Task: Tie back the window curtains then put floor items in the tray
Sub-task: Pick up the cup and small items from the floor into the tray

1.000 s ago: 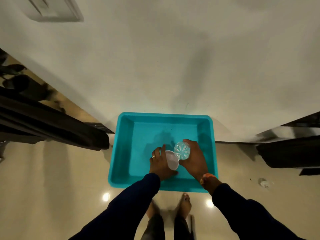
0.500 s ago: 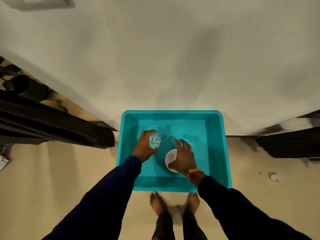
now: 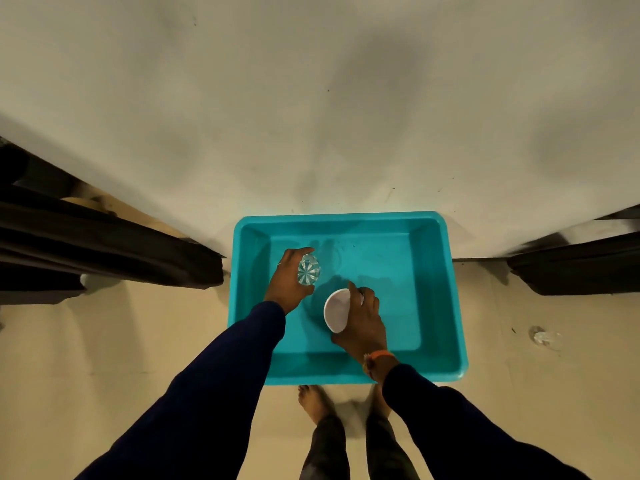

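A pale wall (image 3: 311, 116) fills the far half of the view, and below it lies a beige floor (image 3: 104, 341). Dark curtains hang at both sides: the left curtain (image 3: 104, 251) is a long bundle that ends near the tray's far left corner, and the right curtain (image 3: 581, 268) is cut off by the picture's edge. Whether they are tied cannot be told.

The teal tray (image 3: 446, 306) stands on the floor against the wall, just in front of the person's bare feet (image 3: 311, 401), which are blurred.

Both arms in dark sleeves reach into the tray. The left hand (image 3: 285, 285) is curled around a clear glass (image 3: 308, 269) at the far left part of the tray; thumb and fingers wrap its sides, and the ribbed pattern of the glass faces the camera. The right hand (image 3: 363, 323), with an orange band (image 3: 379, 356) at the wrist, grips a white cup (image 3: 336, 315) near the tray's middle; the fingers close over its right side and hide that part. It is not clear if glass or cup touches the tray bottom.

On the floor to the right of the tray, well apart, lies a small shiny thing (image 3: 540, 336), too small to make out.
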